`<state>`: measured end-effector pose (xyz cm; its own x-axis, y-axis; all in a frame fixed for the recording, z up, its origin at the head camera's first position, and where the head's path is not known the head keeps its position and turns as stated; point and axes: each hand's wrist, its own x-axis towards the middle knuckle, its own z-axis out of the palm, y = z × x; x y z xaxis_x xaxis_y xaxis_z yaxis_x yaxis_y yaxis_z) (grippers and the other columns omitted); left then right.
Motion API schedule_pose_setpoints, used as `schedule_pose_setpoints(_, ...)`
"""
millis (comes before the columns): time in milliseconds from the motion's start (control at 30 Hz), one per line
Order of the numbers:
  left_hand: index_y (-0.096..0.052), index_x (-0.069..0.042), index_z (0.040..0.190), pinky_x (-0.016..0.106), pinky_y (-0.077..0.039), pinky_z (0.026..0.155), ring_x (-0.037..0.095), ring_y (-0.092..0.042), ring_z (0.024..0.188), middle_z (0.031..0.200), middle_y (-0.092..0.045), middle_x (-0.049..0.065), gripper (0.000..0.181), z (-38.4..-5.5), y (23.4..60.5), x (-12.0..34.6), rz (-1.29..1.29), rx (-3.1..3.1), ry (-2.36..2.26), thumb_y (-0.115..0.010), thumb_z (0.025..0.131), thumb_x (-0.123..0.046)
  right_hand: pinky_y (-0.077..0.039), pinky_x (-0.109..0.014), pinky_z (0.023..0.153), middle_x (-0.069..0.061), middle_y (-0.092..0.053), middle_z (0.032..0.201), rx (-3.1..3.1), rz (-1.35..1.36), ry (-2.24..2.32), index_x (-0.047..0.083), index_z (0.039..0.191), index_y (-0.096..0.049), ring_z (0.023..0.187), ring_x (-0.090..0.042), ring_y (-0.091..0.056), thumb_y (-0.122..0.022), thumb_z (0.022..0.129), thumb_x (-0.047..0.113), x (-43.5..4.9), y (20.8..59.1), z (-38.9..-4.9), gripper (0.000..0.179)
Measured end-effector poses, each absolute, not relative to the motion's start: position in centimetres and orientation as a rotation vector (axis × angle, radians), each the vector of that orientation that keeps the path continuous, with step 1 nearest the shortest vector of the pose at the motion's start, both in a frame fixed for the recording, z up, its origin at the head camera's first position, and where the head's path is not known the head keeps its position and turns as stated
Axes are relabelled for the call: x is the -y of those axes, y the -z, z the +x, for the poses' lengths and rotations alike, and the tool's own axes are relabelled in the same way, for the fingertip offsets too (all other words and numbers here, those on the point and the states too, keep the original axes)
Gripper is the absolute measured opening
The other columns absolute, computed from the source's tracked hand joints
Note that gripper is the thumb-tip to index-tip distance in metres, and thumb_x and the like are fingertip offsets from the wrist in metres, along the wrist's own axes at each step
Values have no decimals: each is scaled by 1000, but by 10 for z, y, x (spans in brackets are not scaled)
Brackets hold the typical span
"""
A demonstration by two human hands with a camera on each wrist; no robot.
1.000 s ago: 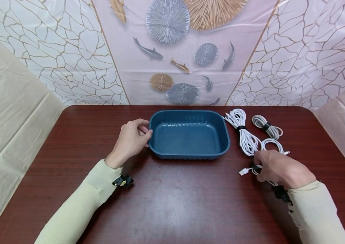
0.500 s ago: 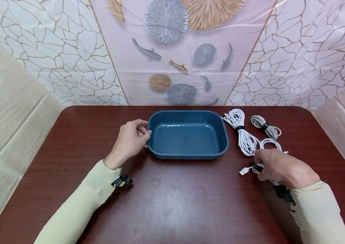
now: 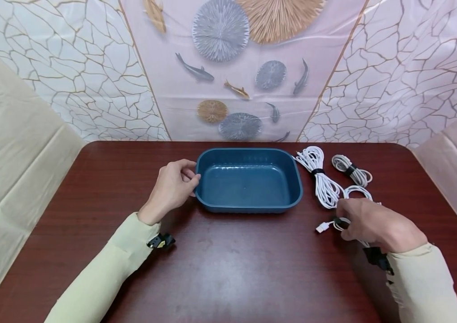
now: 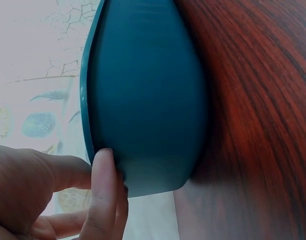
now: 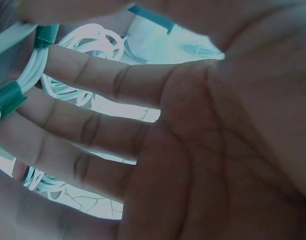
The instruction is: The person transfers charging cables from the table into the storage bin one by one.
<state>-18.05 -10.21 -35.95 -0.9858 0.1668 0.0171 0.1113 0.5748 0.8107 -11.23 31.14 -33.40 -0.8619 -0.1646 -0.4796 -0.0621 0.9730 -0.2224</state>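
Observation:
At the left end of a dark blue plastic tub (image 3: 248,209), my left hand (image 3: 171,186) grips the rim, its thumb on the rim and fingers along the outer wall. The left wrist view shows the fingertips against the tub's side (image 4: 148,90). My right hand (image 3: 378,224) is low over the table and pinches a coiled white USB cable (image 3: 342,224) between thumb and fingertips. Its USB plug (image 3: 322,227) sticks out to the left. In the right wrist view the cable (image 5: 35,70) has two bands round it. The hand hides much of the coil.
Right of the tub lies a long white cable bundle (image 3: 327,190) with a black tie. A greyish cable bundle (image 3: 351,170) lies farther right. Beyond the right knuckles shows a white cable loop (image 3: 358,189). A patterned backdrop (image 3: 248,49) stands behind the brown table (image 3: 228,260).
The view has shifted slightly. Both hands stay in place, the left on the tub's rim and the right at the USB cable.

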Motion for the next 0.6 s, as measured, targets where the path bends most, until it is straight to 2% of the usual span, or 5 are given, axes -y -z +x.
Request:
schedule_pose_setpoints(300, -61, 1, 134, 29, -64, 59, 15, -72, 66, 96, -69, 15, 39, -180, 359, 101, 239, -2729, -1397, -66, 98, -11, -46, -32, 45, -8, -52, 82, -2554, -80, 403, 5, 108, -61, 63, -20, -52, -73, 80, 4, -317, 328, -106, 30)
schedule_pose_setpoints(600, -61, 1, 134, 29, -64, 59, 15, -72, 66, 95, -69, 15, 39, -180, 359, 100, 236, -2739, -1392, -67, 97, -10, -46, -33, 46, -7, -52, 79, -2572, -100, 386, 5, 106, -61, 58, -19, -52, -73, 81, 6, -319, 324, -108, 28)
